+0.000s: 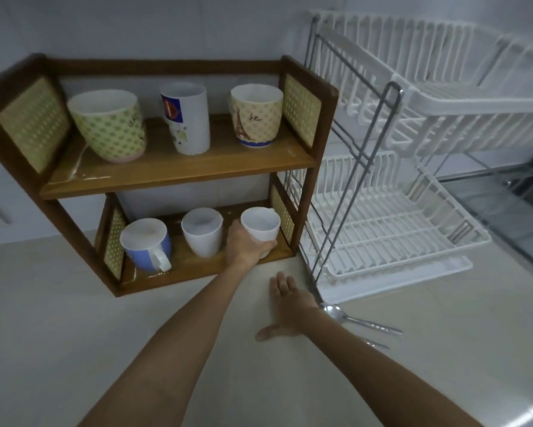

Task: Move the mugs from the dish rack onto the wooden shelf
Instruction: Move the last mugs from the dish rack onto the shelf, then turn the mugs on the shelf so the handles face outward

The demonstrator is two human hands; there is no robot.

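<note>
Two bare forearms reach in from the bottom edge over the pale, glossy worktop [74,334]. Left hand [246,245] is wrapped around the lower body of a plain white mug [260,224], which sits at the right end of the bottom board of the dark-framed two-tier wooden shelf [173,171]; whether the mug's base is fully down on the board I cannot tell, since the hand covers it. Right hand [285,306] lies flat and released on the worktop just in front of the shelf's right corner, fingers spread, grasping nothing.

On the same bottom board, left of the held mug, stands a second plain white mug [202,237], and further left a blue-and-white mug with a white handle [146,245] facing outward. On the shelf's upper board stand three more: a wide green-dotted cream mug [109,126] at the left, leaning, a tall white mug with a red and blue print [186,118] in the middle, and a cream mug with a brown tower print [256,120] at the right.

Right of the shelf, touching its side, stands a two-tier white plastic dish rack on a metal frame [391,211], with no mugs in either basket. Two metal spoons [354,320] lie on the worktop at the rack's front corner, beside the right forearm.
</note>
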